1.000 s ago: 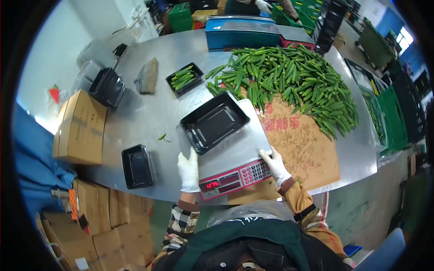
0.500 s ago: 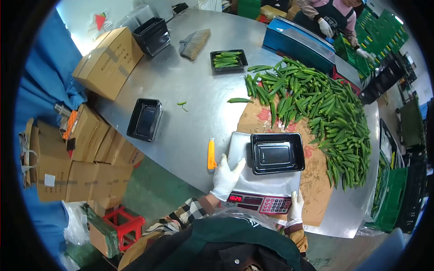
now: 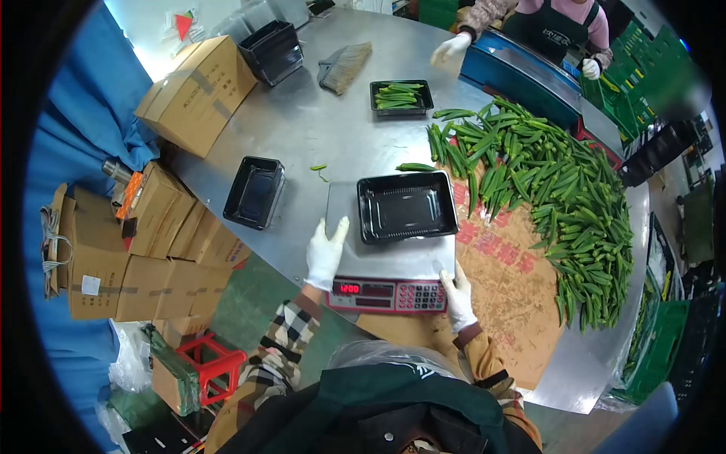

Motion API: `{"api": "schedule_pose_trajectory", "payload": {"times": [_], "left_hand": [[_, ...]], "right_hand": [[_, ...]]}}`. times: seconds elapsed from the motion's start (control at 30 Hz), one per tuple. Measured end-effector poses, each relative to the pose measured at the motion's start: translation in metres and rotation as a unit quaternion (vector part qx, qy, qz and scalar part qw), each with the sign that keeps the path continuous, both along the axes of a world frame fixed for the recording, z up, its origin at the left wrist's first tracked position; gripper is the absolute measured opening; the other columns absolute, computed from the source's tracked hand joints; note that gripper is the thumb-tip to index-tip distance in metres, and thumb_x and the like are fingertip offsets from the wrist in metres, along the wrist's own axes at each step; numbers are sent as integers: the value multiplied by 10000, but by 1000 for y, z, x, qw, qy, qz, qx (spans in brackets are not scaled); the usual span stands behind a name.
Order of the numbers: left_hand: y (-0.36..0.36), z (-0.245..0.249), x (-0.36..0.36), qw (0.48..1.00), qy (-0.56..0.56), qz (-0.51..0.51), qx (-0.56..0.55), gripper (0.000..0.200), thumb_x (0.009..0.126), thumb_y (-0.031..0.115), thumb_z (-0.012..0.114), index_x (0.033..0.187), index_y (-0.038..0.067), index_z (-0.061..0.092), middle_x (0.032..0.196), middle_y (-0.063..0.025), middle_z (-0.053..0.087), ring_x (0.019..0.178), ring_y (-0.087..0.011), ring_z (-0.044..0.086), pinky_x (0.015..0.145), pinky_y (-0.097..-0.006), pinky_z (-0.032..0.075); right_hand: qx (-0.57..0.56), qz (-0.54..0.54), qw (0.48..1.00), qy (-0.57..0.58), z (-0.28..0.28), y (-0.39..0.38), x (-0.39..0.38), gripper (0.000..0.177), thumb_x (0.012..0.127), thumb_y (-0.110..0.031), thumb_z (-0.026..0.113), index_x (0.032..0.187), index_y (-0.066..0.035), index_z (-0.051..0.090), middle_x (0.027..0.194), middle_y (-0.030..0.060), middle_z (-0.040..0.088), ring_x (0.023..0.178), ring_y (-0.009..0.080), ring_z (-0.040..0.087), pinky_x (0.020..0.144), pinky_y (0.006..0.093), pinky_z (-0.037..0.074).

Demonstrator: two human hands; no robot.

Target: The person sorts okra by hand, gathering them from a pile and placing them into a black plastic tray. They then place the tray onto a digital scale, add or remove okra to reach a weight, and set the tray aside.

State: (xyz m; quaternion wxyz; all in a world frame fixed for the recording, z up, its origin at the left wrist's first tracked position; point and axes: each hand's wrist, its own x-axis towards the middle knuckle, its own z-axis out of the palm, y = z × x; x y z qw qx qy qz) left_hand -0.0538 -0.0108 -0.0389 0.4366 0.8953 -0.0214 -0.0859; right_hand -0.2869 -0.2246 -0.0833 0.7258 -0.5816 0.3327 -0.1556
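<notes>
A digital weighing scale [image 3: 342, 216] with a silver platform and a red front panel is between my gloved hands. My left hand [image 3: 326, 256] grips its left edge, thumb and forefinger spread and the other fingers partly hidden. At the scale's front right corner is my right hand [image 3: 458, 299], its thumb and fingers closed about the edge. A black plastic tray [image 3: 407, 210] with nothing in it rests on the platform. To the right, okra [image 3: 575, 197] is heaped on a cardboard sheet [image 3: 499, 280]; one loose okra pod [image 3: 416, 167] lies just behind the tray.
A second black tray [image 3: 255, 193] sits at left, and an okra-filled tray [image 3: 401, 98] farther back. Also around are a brush head [image 3: 344, 68], stacked black trays [image 3: 271, 53], a carton [image 3: 198, 94] and a red stool [image 3: 213, 367]. A co-worker's gloved hand [image 3: 451, 50] reaches over the table's far edge.
Both hands have shifted the scale, with its tray, left and away from me. The yellow cutter beside it is no longer visible. The co-worker's hand has moved out over the table.
</notes>
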Motion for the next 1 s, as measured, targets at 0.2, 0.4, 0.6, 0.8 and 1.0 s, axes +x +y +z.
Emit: {"api": "schedule_pose_trajectory", "payload": {"times": [0.2,0.4,0.6,0.8,1.0], "left_hand": [[-14,12,57,998,19,-2,61,981,825,717,618,1374,-90,515,1237,-340,618,1182,-436,609,1005,-446,469],[-22,28,1,994,53,15,94,1119,810,724,633,1479,-116,316,1225,-383,597,1160,-472,606,996,-463,477],[10,-2,-17,999,5,-27,-38,844,964,581,554,1426,-112,416,1247,-323,614,1173,-409,614,1003,-422,470],[57,-77,3,969,57,98,-220,512,1027,409,543,1310,-15,592,1206,-171,687,1109,-223,652,980,-328,480],[41,-66,33,997,-39,-19,-61,381,990,209,585,1316,12,595,1228,-200,671,1123,-313,651,980,-361,480]], "right_hand": [[21,9,999,-33,3,-3,51,661,971,-155,656,1513,57,341,1381,128,563,1229,162,541,1052,282,421],[48,-11,999,24,9,-39,42,512,1002,-207,629,1431,27,475,1248,47,613,1076,121,590,953,274,475],[13,-14,996,89,-5,-54,43,374,1014,-229,615,1304,8,601,1176,12,648,1046,92,582,939,258,457],[14,-29,996,83,-18,-58,42,395,991,-350,646,1229,-34,657,1114,7,678,936,74,611,819,242,488],[45,-83,994,51,-15,-12,38,459,979,-375,652,1260,-13,633,1134,31,678,980,127,626,885,294,503]]}}
